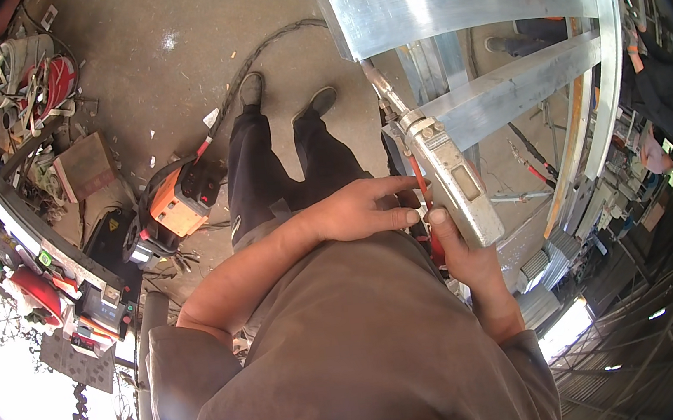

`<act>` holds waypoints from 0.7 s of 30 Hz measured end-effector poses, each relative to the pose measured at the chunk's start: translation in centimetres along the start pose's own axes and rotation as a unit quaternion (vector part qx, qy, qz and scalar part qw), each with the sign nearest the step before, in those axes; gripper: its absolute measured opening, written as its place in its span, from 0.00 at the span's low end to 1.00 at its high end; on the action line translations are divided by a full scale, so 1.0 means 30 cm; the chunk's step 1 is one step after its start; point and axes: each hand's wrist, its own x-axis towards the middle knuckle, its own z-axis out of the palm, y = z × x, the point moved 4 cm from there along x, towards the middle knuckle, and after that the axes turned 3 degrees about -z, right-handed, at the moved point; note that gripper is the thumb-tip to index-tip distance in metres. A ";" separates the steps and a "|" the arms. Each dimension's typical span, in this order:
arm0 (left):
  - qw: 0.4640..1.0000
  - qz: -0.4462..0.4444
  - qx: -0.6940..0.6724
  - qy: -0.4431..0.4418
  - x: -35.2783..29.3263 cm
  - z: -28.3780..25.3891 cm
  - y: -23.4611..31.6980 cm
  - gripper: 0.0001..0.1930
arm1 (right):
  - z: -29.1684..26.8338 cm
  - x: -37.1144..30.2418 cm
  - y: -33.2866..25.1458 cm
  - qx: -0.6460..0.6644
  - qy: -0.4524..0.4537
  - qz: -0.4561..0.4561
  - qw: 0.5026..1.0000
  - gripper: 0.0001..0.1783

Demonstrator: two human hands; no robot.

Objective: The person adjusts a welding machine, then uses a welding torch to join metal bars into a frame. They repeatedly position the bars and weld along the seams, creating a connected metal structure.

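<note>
Head view: looks like the step here is holding a long, boxy silver metal tool with its slim nozzle right by the left end of a curved, shiny metal bar. Right hand grips the tool; left hand is loosely spread alongside, can't tell if touching. Next move probably needs steadiness. Tool's scuffed, bar's smooth.

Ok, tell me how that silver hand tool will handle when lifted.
The silver hand tool will probably stay stiff, since its casing looks like rigid metal. It is likely rear-heavy, as that casing is far bulkier than the slim nose. The smooth casing might slip in a loose grip.
</note>
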 end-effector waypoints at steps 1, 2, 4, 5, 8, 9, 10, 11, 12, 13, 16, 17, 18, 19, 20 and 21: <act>1.000 0.005 0.001 0.001 0.000 0.000 0.003 0.34 | 0.000 0.001 -0.002 -0.002 0.002 -0.005 1.000 0.36; 1.000 0.008 0.006 0.003 0.000 -0.001 0.006 0.33 | 0.000 0.002 0.000 0.007 -0.001 0.004 1.000 0.36; 1.000 0.014 -0.004 0.004 -0.001 -0.001 0.013 0.34 | -0.001 0.004 -0.001 0.010 -0.005 0.006 1.000 0.35; 1.000 0.013 0.002 0.008 -0.001 -0.002 0.015 0.34 | -0.002 0.006 0.000 0.003 0.000 0.007 1.000 0.30; 0.999 0.007 -0.033 0.008 0.000 -0.004 0.024 0.35 | -0.007 0.017 -0.005 -0.009 0.018 -0.014 1.000 0.21; 0.999 0.015 -0.039 0.013 0.001 -0.005 0.029 0.36 | -0.006 0.028 -0.006 0.005 0.025 -0.024 0.999 0.19; 0.998 0.026 -0.045 0.018 0.003 -0.002 0.036 0.37 | -0.007 0.041 -0.008 0.001 0.026 -0.034 0.999 0.20; 0.998 0.037 -0.051 0.022 0.006 0.001 0.042 0.38 | -0.006 0.054 -0.016 0.003 0.026 -0.062 0.998 0.20; 0.997 0.043 -0.063 0.018 0.011 0.005 0.046 0.39 | -0.006 0.069 -0.014 -0.006 0.029 -0.054 0.998 0.20; 0.996 0.049 -0.076 0.014 0.018 0.012 0.051 0.40 | -0.010 0.079 -0.016 -0.010 0.013 -0.034 0.999 0.26; 0.993 0.065 -0.098 0.016 0.032 0.024 0.067 0.42 | -0.011 0.108 -0.031 -0.015 -0.002 -0.003 1.000 0.32; 0.992 0.069 -0.103 0.020 0.034 0.023 0.074 0.43 | -0.008 0.122 -0.038 -0.015 0.002 -0.004 1.000 0.32; 0.991 0.078 -0.103 0.020 0.037 0.021 0.082 0.43 | -0.006 0.132 -0.046 -0.015 0.004 -0.007 1.000 0.32; 0.991 0.085 -0.103 0.019 0.039 0.017 0.091 0.43 | -0.004 0.143 -0.055 -0.015 0.006 -0.011 1.000 0.32; 0.990 0.094 -0.101 0.021 0.040 0.011 0.100 0.43 | -0.002 0.154 -0.062 -0.015 0.008 -0.014 1.000 0.32; 0.989 0.094 -0.109 0.023 0.039 0.008 0.106 0.43 | 0.001 0.164 -0.071 -0.015 0.007 -0.021 1.000 0.31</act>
